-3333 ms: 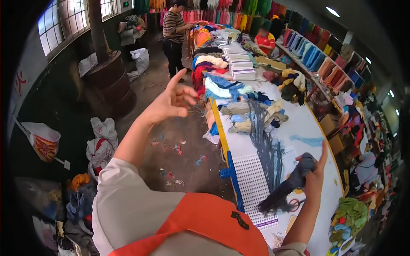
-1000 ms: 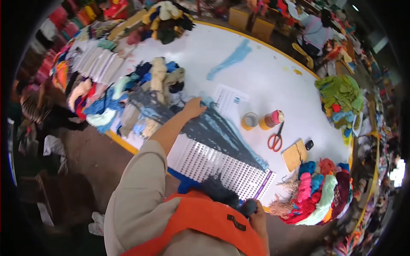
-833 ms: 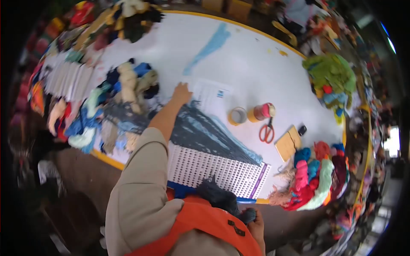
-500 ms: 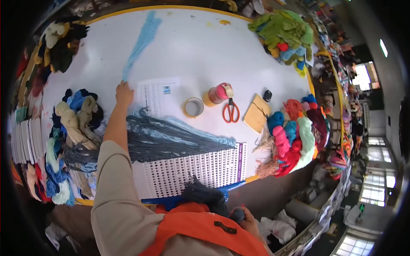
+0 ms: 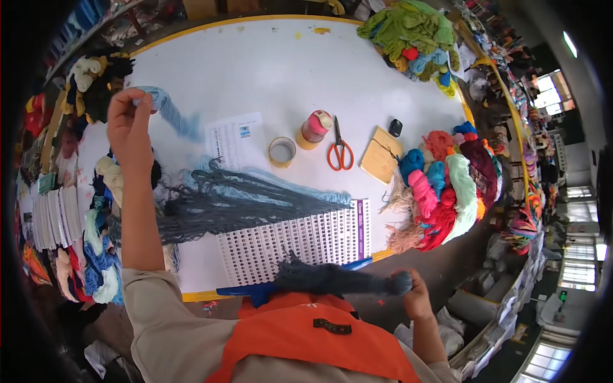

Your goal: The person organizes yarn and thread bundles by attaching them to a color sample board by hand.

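Raised over the table's left part, my left hand (image 5: 131, 124) pinches one end of a light blue yarn bundle (image 5: 172, 115), whose blurred tail hangs toward a printed sheet (image 5: 225, 143). My right hand (image 5: 418, 295), low at the right beyond the table's front edge, grips the end of a dark grey yarn bundle (image 5: 332, 279) stretched across in front of the orange apron (image 5: 287, 338). Between the hands, long dark grey strands (image 5: 223, 207) with light blue ones lie over a white card with rows of holes (image 5: 294, 246).
A tape roll (image 5: 281, 152), a pink-topped jar (image 5: 314, 129), red-handled scissors (image 5: 340, 153) and a tan notebook (image 5: 381, 155) lie mid-table. Coloured yarn piles (image 5: 440, 185) sit at the right, green yarn (image 5: 415, 32) at the back right, more yarn (image 5: 102, 249) at the left.
My left hand has lifted the light blue bundle off the table and moved left. My right hand has moved out to the right and up, drawing the dark grey bundle out sideways.
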The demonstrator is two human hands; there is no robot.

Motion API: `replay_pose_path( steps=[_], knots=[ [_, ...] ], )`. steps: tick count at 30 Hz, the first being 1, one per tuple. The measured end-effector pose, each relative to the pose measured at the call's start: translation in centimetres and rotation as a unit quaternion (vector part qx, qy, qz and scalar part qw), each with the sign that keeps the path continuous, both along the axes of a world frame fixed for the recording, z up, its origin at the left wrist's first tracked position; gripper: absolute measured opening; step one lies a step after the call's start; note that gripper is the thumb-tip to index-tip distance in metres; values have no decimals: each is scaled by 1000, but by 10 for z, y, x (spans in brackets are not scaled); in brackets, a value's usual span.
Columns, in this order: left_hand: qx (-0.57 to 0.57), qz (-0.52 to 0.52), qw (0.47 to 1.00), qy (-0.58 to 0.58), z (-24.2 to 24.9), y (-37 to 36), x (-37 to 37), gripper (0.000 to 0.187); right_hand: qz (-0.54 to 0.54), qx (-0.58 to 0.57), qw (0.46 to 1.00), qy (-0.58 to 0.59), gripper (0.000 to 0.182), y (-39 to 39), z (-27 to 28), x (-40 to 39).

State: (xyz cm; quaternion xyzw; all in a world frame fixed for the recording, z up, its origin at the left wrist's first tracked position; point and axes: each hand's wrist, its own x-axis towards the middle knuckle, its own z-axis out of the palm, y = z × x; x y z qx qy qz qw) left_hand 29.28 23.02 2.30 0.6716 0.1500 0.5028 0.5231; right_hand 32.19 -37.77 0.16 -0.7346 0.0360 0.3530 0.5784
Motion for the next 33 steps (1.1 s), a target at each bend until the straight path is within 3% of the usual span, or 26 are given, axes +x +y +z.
replay_pose_path(
  steps=[4, 7, 11, 13, 17, 19, 22, 25, 27, 29, 31, 33],
  knots=[
    [-50, -167, 985, 3, 96, -105, 8, 18, 32, 36, 997, -66, 30, -40, -5, 33],
    [-90, -321, 938, 96, 120, -162, 48, 19, 48, 62, 997, 4, 30, -79, -13, 60],
    [-204, -302, 918, 153, 105, -224, 146, 26, 89, 94, 991, 28, 37, -132, -51, 104],
    [-162, -287, 933, 146, 107, -249, 191, 25, 69, 104, 992, -34, 37, -149, -64, 120],
    [-50, -237, 970, -16, 118, -290, 268, 24, 24, 140, 989, -47, 34, -182, -52, 133],
    [-19, -206, 978, -18, 109, -309, 296, 24, 28, 126, 990, -61, 33, -190, -44, 134],
    [90, -95, 990, 52, 57, -331, 322, 21, 0, 156, 985, -71, 33, -202, -44, 131],
    [149, -21, 976, 159, -40, -349, 327, 20, -1, 144, 989, -34, 33, -214, -43, 130],
    [132, -102, 933, 318, -131, -354, 314, 34, -2, 146, 989, -14, 33, -215, -41, 132],
    [260, -130, 862, 416, -225, -365, 276, 41, 1, 135, 991, -12, 32, -214, -38, 137],
    [197, -191, 831, 484, -255, -386, 227, 48, 15, 113, 993, -13, 32, -207, -29, 147],
    [174, -181, 836, 488, -285, -404, 179, 49, 68, 107, 987, -99, 27, -190, -15, 167]
  ],
)
